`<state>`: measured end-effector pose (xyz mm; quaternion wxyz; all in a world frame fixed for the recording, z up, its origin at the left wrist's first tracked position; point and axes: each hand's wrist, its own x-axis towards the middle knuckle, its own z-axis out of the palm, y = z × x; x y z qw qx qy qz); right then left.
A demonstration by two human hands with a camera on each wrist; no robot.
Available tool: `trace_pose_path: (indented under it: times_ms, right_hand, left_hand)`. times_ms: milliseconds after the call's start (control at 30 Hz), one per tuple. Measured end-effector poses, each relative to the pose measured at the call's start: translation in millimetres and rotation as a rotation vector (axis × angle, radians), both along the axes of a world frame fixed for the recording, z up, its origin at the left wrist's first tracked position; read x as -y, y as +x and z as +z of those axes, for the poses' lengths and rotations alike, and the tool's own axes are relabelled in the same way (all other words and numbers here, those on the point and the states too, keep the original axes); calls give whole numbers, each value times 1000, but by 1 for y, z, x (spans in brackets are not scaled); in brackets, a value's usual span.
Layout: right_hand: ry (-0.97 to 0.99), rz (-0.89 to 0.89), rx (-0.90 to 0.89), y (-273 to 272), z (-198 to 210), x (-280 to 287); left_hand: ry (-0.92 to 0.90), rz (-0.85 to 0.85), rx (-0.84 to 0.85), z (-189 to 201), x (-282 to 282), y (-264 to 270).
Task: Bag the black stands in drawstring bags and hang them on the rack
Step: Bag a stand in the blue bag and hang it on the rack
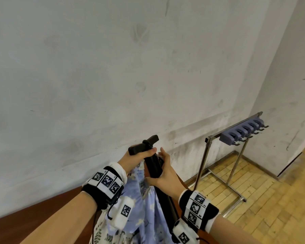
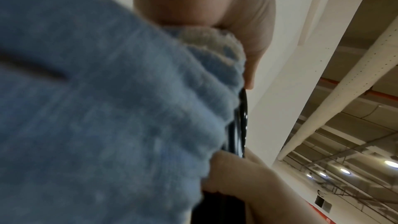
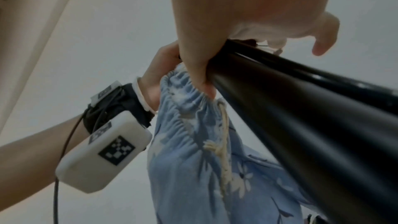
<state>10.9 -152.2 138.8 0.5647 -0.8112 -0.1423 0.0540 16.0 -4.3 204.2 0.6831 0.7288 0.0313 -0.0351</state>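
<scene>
In the head view a black stand (image 1: 153,166) is held tilted up over a blue floral drawstring bag (image 1: 144,205). Its lower part lies inside the bag. My left hand (image 1: 139,155) grips the stand's head, thumb across it, with the bag's gathered rim under the palm (image 2: 237,14). My right hand (image 1: 165,171) holds the stand's body, and its thumb presses the bag's rim (image 3: 187,83) against the black tube (image 3: 301,108). A cream drawstring cord (image 3: 224,142) hangs from the rim. The bag's fabric (image 2: 107,108) fills the left wrist view.
A metal rack (image 1: 202,164) stands on the parquet floor at the right near the wall. On its top bar is a purple strip of several empty hooks (image 1: 243,132). A brown table edge (image 1: 42,208) lies under my forearms. A scuffed white wall is straight ahead.
</scene>
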Motion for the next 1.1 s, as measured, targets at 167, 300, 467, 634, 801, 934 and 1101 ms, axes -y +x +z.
trace_pose_path:
  times_ms: [167,300,467,634,801,934,1101]
  right_hand:
    - [108,-5,-26,0,-3,-6]
    - [247,-64,-88,0,-2,-7]
    - [306,22,-129,-4,5,17]
    - [340,182,-174,-12,14,59]
    - [352,459,-234,-34,25,61]
    - [354,388,-153,-45,30,45]
    - [726,258,-237,-35,39,47]
  left_hand:
    - [2,-11,-32,4,1,-7]
    - [75,-83,-12,8,-4,-14]
    - [276,-313,-62,21,-15,-22]
    - [461,-410,-157,34,-28,-18]
    - [524,-497,66,42,-13,-20]
    - [410,-436,207,44,1,-16]
    - [353,-345,310,50,11,-14]
